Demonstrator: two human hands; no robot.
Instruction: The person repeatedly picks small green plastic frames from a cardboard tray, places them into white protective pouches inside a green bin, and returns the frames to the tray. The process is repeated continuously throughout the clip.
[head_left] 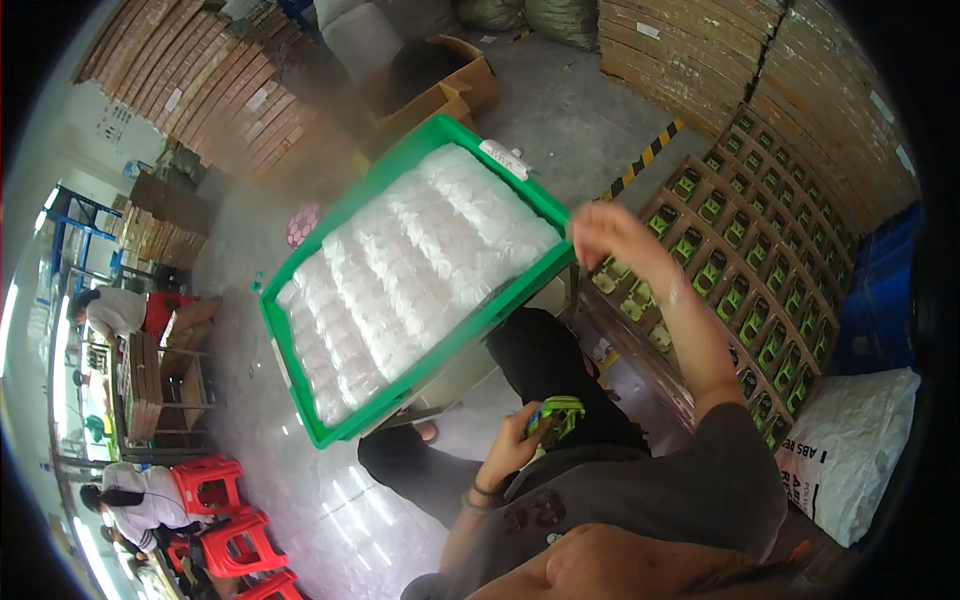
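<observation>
A grey, glossy floor [300,475] spreads through a workshop, bent by the fisheye view. Tall stacks of flat brown cardboard [690,60] fill the upper right, and similar brown stacks [190,95] lean into view at upper left. Along the right side stretches a wide bank of brown cardboard compartments [690,215] holding rows of bright-green toy cars. Centrally, in front of the seated person's knees, a rectangular green plastic tray [295,385] sits at a slant, filled with rows of white bundles in clear plastic film [400,260]. At the right edge are a large blue container [875,300] and, below it, a stuffed white sack [850,450]. At far left, two co-workers in light tops sit at work, with red plastic stools [240,545] near the lower one. A round pink ball-like object [303,224] shows just beyond the tray.

The person's right hand [612,236], blurred, has bent fingers by the tray's right corner; whether it touches or holds anything cannot be told. The left hand [512,445], low over the lap, is closed around a small bright-green toy car [563,406].
</observation>
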